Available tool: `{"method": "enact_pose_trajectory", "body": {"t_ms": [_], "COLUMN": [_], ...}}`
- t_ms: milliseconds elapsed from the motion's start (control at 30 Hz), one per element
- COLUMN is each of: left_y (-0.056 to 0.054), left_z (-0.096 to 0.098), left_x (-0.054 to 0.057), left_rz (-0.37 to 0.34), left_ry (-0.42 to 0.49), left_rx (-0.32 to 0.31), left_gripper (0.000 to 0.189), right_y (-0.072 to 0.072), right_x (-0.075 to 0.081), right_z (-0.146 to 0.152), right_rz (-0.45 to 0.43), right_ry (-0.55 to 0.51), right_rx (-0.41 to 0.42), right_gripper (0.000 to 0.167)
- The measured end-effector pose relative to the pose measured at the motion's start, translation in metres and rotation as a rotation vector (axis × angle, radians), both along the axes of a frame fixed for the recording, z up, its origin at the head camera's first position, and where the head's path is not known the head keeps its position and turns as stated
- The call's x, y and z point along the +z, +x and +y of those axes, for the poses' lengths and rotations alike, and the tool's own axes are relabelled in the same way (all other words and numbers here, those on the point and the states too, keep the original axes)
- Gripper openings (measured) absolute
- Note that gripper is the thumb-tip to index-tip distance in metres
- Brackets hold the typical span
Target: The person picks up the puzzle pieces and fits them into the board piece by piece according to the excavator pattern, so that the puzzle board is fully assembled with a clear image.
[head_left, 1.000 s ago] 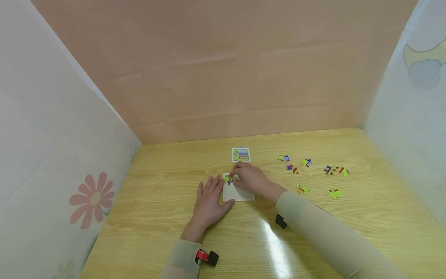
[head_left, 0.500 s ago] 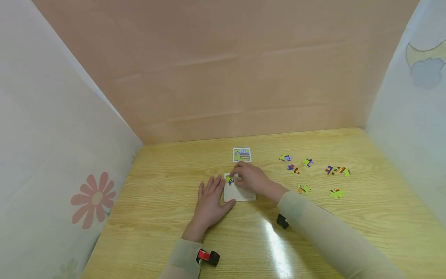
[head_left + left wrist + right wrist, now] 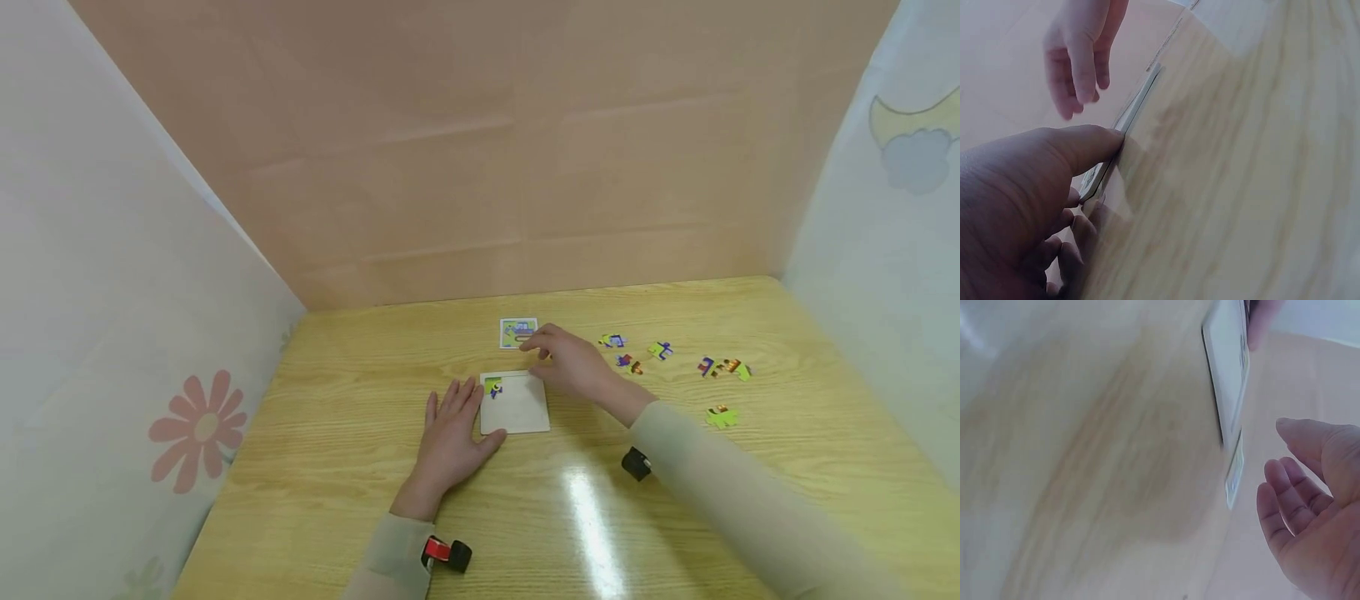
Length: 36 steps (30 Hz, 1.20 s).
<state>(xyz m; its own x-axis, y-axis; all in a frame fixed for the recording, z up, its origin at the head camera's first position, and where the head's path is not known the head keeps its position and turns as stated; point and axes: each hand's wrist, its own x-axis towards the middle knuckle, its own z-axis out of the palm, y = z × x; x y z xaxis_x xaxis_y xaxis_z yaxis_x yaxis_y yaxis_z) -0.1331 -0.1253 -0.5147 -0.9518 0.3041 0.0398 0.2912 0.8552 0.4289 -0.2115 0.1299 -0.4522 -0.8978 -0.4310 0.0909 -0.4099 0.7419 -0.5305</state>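
My left hand lies at the left of a square white puzzle tray, its straight fingers along the left edge and its thumb at the near corner. In the left wrist view, the thumb touches the tray's rim. One green and purple puzzle piece sits in the tray's far left corner. My right hand hovers by the far right corner, fingers loosely bent and apart. Nothing shows between those fingers in the right wrist view, where the hand is raised beside the tray.
A small picture card of a vehicle lies behind the tray, partly covered by my right fingers. Several loose puzzle pieces are scattered at the right of the wooden table. A pinkish-brown sheet stands behind the table.
My right hand has let go of the puzzle piece in the tray's corner and moved right and up. Its sleeve now covers the place of one loose piece. The left hand stays put.
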Motion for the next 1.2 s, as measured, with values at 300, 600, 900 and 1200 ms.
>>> {"method": "enact_pose_trajectory", "body": {"t_ms": [300, 600, 900, 1200], "left_y": [0.000, 0.001, 0.003, 0.004], "left_z": [0.001, 0.001, 0.000, 0.000], "left_x": [-0.001, -0.001, -0.002, -0.003], "left_rz": [-0.008, -0.006, -0.010, -0.016], "left_ry": [0.007, 0.015, 0.013, 0.013], "left_rx": [0.006, 0.000, 0.001, 0.004], "left_gripper": [0.084, 0.084, 0.084, 0.083], "right_y": [-0.011, -0.020, -0.024, -0.030], "right_x": [0.009, 0.022, 0.012, -0.004], "right_z": [0.048, 0.092, 0.121, 0.143], "right_rz": [0.021, 0.034, -0.035, -0.097], "right_ry": [0.003, 0.076, 0.067, 0.041], "right_rx": [-0.079, -0.121, -0.167, -0.165], "right_gripper": [0.040, 0.041, 0.040, 0.041]}}
